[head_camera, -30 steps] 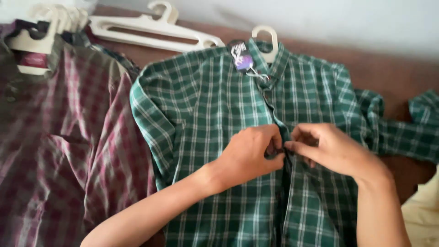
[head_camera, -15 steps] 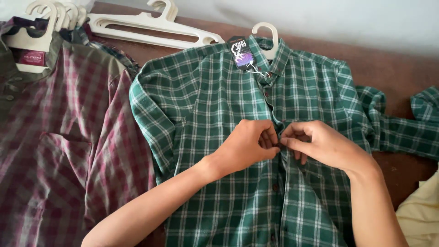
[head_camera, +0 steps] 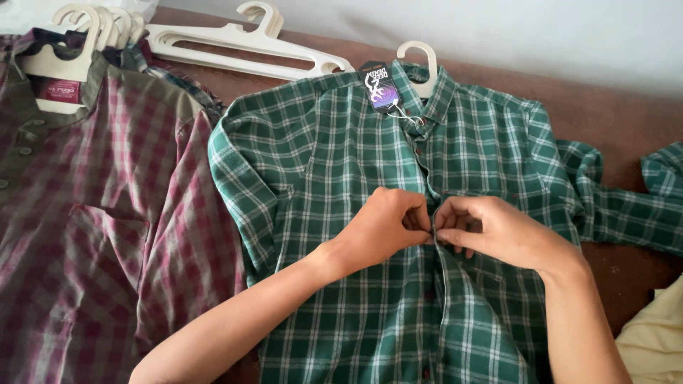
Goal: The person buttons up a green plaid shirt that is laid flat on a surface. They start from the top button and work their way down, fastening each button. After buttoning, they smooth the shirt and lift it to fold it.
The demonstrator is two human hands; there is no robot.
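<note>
Item: green-and-white checked cotton shirt (head_camera: pixel 341 178); my left hand (head_camera: pixel 384 227) and right hand (head_camera: pixel 498 231) pinch its placket; keep edges aligned.

The green-and-white checked cotton shirt (head_camera: pixel 341 171) lies flat on the brown padded surface (head_camera: pixel 626 121), its collar at the far edge over a cream plastic hanger (head_camera: pixel 420 60). Both hands meet on its button placket at mid-chest: the left hand (head_camera: pixel 388 227) on the left, the right hand (head_camera: pixel 498 231) touching it on the right. Left of it lies a maroon checked shirt (head_camera: pixel 99 213) (edges overlapping). Behind both rest spare cream plastic hangers (head_camera: pixel 242 50). A pale yellow cloth (head_camera: pixel 654 341) sits at the near right.
</note>
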